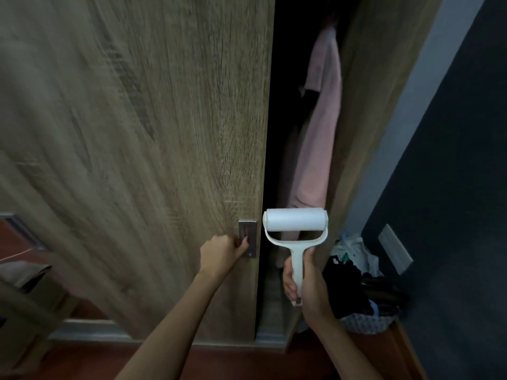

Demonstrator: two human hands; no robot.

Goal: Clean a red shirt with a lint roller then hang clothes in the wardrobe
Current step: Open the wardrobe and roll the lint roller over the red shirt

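A wooden sliding wardrobe door (142,138) fills the left and middle of the head view. My left hand (222,252) hooks its fingers into the recessed metal handle (247,238) at the door's right edge. To the right of that handle, my right hand (304,281) grips the handle of a white lint roller (295,220), held upright with the roll on top. The dark gap of the wardrobe (285,105) shows a pink garment (319,138) hanging inside. No red shirt is visible.
A basket with dark clothes and a white bag (356,292) stands on the floor right of the wardrobe. A dark wall with a switch plate (395,249) is at the right. Red-brown floor (247,363) runs below. A brown object (24,272) sits at the far left.
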